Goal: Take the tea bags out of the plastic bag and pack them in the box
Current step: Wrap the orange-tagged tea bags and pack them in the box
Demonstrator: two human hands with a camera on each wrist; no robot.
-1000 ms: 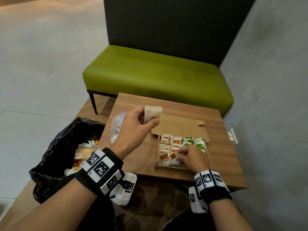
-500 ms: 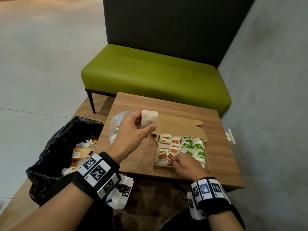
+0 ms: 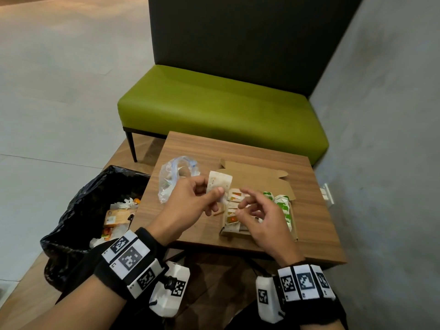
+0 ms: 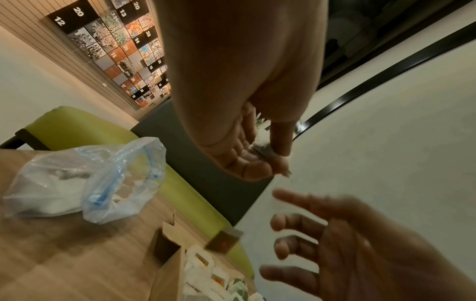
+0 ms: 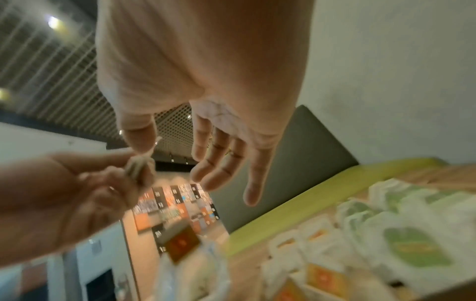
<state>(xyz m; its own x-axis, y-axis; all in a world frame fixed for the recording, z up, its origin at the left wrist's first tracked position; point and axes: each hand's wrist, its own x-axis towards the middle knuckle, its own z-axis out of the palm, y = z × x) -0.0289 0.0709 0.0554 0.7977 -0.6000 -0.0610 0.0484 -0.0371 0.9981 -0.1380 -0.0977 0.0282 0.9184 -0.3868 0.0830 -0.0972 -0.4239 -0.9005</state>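
My left hand (image 3: 190, 201) pinches a pale tea bag (image 3: 219, 182) between thumb and fingers, held above the table just left of the box. A brown tag (image 4: 223, 240) dangles below the tea bag in the left wrist view. The open cardboard box (image 3: 258, 179) lies on the wooden table (image 3: 316, 236), with rows of orange-tagged tea bags (image 3: 234, 197) and green-tagged tea bags (image 3: 283, 206) inside. My right hand (image 3: 257, 213) hovers over the box with fingers spread, holding nothing, its fingertips close to the left hand. The clear plastic bag (image 3: 175, 175) lies crumpled on the table's left side.
A black bin bag (image 3: 78, 210) with rubbish stands on the floor left of the table. A green bench (image 3: 221, 113) with a dark backrest is behind the table. A grey wall (image 3: 385, 139) runs along the right side.
My right hand has lifted out of the box and come up toward the left hand with fingers spread. The left hand, still pinching the tea bag, has shifted slightly toward the box.
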